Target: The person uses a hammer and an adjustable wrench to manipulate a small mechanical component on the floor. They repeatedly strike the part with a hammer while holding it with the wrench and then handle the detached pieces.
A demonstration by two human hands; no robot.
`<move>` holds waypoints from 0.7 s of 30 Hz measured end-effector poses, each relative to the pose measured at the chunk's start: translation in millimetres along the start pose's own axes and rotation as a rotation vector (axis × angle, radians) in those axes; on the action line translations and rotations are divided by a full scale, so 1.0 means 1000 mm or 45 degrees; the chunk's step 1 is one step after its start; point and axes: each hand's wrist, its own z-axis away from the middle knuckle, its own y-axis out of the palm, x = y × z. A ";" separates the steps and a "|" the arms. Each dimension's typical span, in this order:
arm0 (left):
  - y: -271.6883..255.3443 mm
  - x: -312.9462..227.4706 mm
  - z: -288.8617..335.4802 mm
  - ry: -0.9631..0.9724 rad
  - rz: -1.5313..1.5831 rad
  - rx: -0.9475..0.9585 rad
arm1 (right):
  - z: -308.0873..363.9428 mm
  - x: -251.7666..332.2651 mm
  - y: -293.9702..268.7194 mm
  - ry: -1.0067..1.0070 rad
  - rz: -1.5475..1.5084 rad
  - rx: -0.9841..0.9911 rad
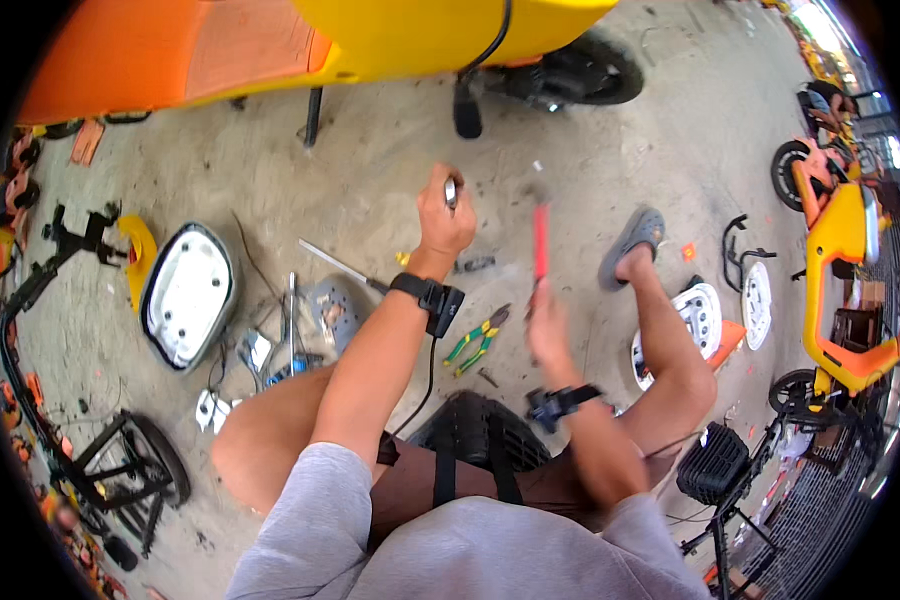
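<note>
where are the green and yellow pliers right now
In the head view the green and yellow pliers lie on the concrete floor near the middle, between the person's two forearms, just right of the left wrist strap and below the red-handled tool.

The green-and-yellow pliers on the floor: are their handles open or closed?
Open. The pliers lie flat on the concrete floor, their two handles spread apart in a V.

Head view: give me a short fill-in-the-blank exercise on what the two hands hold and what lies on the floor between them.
1. The right hand grips a tool with a ____ handle.
2. The left hand is closed on a small ____ part.
3. The pliers on the concrete floor have green and ____ handles.
4. Both wrists wear a black ____.

Missing words: red; metal; yellow; strap
</note>
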 end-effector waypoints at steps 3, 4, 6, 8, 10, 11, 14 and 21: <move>-0.004 0.001 -0.015 -0.001 -0.055 -0.020 | -0.033 0.150 -0.052 -0.485 -0.171 -0.263; -0.006 0.002 -0.011 0.008 -0.109 -0.042 | -0.031 0.182 -0.061 -0.614 -0.297 -0.274; -0.003 0.019 -0.005 0.019 -0.195 -0.075 | -0.019 0.184 -0.059 -0.711 -0.565 -0.195; -0.005 0.006 -0.004 -0.131 -0.080 -0.056 | -0.007 0.167 -0.045 -0.794 -0.849 -0.112; -0.005 0.010 -0.007 -0.179 -0.024 -0.092 | -0.011 0.126 -0.036 -0.803 -0.998 -0.098; -0.010 0.012 -0.008 -0.163 -0.026 -0.115 | -0.016 0.085 -0.038 -0.696 -1.031 -0.062; -0.024 0.027 -0.009 -0.201 -0.020 -0.197 | -0.030 -0.025 -0.031 -0.079 -0.669 -0.405; -0.030 -0.001 0.003 -0.192 0.332 -0.161 | -0.109 -0.173 -0.052 0.210 0.816 -0.608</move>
